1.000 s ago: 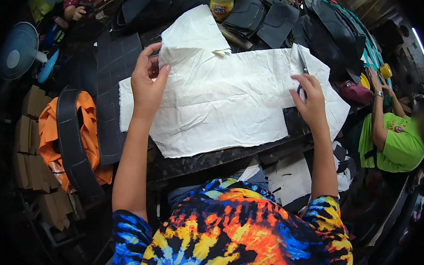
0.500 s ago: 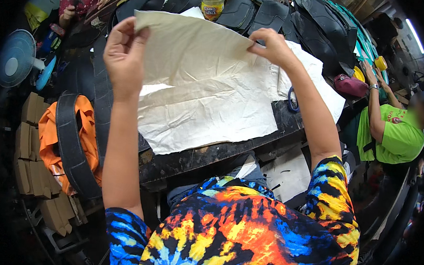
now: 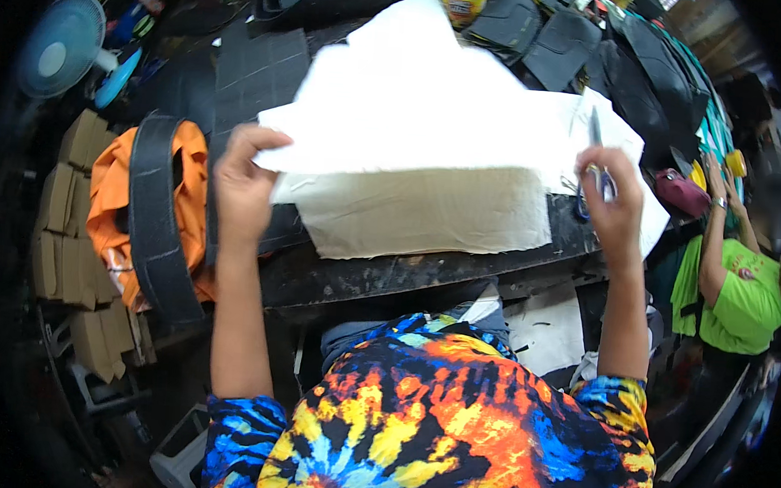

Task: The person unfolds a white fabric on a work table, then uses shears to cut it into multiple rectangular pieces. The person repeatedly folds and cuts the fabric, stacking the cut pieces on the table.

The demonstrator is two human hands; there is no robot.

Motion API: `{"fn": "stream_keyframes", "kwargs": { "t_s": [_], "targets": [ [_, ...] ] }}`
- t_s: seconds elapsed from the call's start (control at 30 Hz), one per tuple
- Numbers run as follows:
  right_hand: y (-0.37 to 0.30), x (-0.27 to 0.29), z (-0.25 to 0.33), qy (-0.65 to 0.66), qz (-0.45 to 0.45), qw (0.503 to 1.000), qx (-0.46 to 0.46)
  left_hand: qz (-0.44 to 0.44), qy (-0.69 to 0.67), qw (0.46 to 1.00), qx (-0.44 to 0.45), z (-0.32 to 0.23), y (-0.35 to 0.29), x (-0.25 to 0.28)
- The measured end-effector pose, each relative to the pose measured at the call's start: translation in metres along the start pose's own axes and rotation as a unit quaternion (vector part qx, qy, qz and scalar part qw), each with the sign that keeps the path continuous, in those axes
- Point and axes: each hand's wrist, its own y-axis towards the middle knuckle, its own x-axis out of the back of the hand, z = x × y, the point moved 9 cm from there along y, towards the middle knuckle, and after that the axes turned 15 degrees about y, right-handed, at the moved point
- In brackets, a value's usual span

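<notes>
My white cloth [image 3: 429, 206] looks matt and creased; my scissors [image 3: 595, 127] have metal blades; the tabletop [image 3: 379, 279] looks scuffed.

Bare L forearm [image 3: 241, 315] & R forearm [image 3: 626, 303] stretched fwd, L hand [image 3: 247, 182] w/ fingers bent inward, back of hand facing up, R hand [image 3: 619, 188] w/ fingers curled, well apart, approx. level.

Space over the cloth [image 3: 408, 111] is free, jar [image 3: 464, 2] behind.

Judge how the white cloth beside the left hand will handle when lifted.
The white cloth will probably flop, since its front edge looks wavy. Its edges show little thickness, so it's likely light for its size. Being broad, it may sag if pinched at one corner.
</notes>
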Motion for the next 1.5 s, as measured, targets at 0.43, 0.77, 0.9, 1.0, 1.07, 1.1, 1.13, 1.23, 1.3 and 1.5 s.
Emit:
{"fn": "stream_keyframes", "kwargs": {
  "t_s": [0.43,0.77,0.9,1.0,1.07,1.1,1.13,1.23,1.3,1.5],
  "targets": [
    [-0.057,-0.045,-0.054,-0.06,0.108,0.987,-0.099,0.062,0.207,0.976,0.021,0.019,-0.075,-0.027],
    [0.031,-0.087,0.079,0.065,0.177,0.979,0.075,0.056,0.038,0.98,-0.188,-0.122,-0.039,-0.072],
    [0.053,-0.098,0.121,0.056,0.288,0.943,0.159,0.041,-0.061,0.956,-0.284,-0.171,-0.041,-0.082],
    [0.069,-0.072,0.129,0.054,0.227,0.959,0.162,0.044,-0.317,0.945,-0.073,-0.132,-0.044,-0.094],
    [0.072,-0.045,0.133,0.177,0.095,0.964,0.174,0.134,-0.201,0.97,-0.023,-0.115,-0.056,-0.128],
    [0.073,-0.035,0.126,0.195,0.034,0.969,0.148,0.168,-0.174,0.97,0.02,-0.103,-0.064,-0.145],
    [0.071,-0.022,0.126,0.208,-0.033,0.962,0.172,0.196,-0.166,0.964,0.066,-0.091,-0.07,-0.163],
    [0.072,0.011,0.102,0.186,-0.173,0.958,0.136,0.181,-0.167,0.961,0.129,-0.061,-0.074,-0.175],
    [0.076,0.037,0.07,0.158,-0.239,0.955,0.078,0.194,-0.214,0.938,0.193,-0.033,-0.076,-0.162],
    [0.061,0.009,-0.089,0.215,-0.076,0.957,-0.179,0.181,-0.227,0.917,0.274,0.042,-0.056,-0.073]
  ]
}}
